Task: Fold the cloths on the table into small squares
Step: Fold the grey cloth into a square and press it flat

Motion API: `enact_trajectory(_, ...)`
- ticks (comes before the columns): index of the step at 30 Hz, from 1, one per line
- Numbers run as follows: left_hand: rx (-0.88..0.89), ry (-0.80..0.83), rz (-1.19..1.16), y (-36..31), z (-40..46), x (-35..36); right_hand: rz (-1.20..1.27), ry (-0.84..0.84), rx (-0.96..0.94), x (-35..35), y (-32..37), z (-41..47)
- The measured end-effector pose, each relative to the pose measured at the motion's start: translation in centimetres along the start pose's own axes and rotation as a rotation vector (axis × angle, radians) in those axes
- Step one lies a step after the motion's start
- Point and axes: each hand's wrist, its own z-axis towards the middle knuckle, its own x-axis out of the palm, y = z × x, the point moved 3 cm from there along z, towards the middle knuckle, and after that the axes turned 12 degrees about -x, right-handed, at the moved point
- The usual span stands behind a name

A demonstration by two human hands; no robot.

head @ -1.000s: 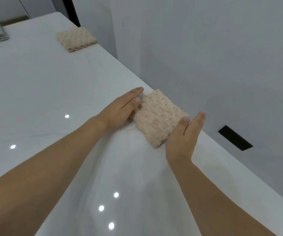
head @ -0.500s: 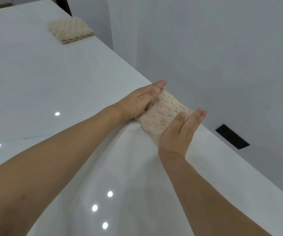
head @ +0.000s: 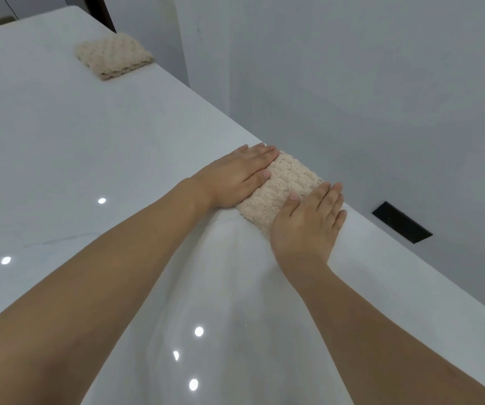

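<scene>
Desk [head: 60,135]: white, hard, smooth, high gloss; reflects ceiling lights as bright spots. Folded cloth [head: 282,194] under hands: beige, soft, thick pile w/ bobbly ribbed texture, matt. Second folded cloth [head: 112,55] at far edge: same beige bobbly fabric, matt. Wall [head: 352,83]: grey, smooth, matt.

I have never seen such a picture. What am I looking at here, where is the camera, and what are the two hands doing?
No machine is here: a person works with bare hands. The camera sits on the person's head and looks down. The left hand and right hand lie flat, fingers straight, on the two ends of a folded beige cloth near the edge of a white table. Nothing is held in a grip. A second folded cloth lies at the far corner.
</scene>
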Motion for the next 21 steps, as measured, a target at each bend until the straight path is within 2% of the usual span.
enact_trajectory(6,-0.030,0.012,-0.004,-0.1,0.1,0.0,-0.013,0.031,-0.012,-0.2,-0.2,0.0)
enact_trajectory(10,-0.097,-0.141,-0.052,-0.8,-1.2,-0.8,0.031,0.013,-0.070,-1.6,-0.2,-0.5)
enact_trajectory(21,-0.175,-0.260,0.246,-3.4,-10.8,0.4,-0.125,0.140,-0.331,-4.3,-2.0,-7.8)
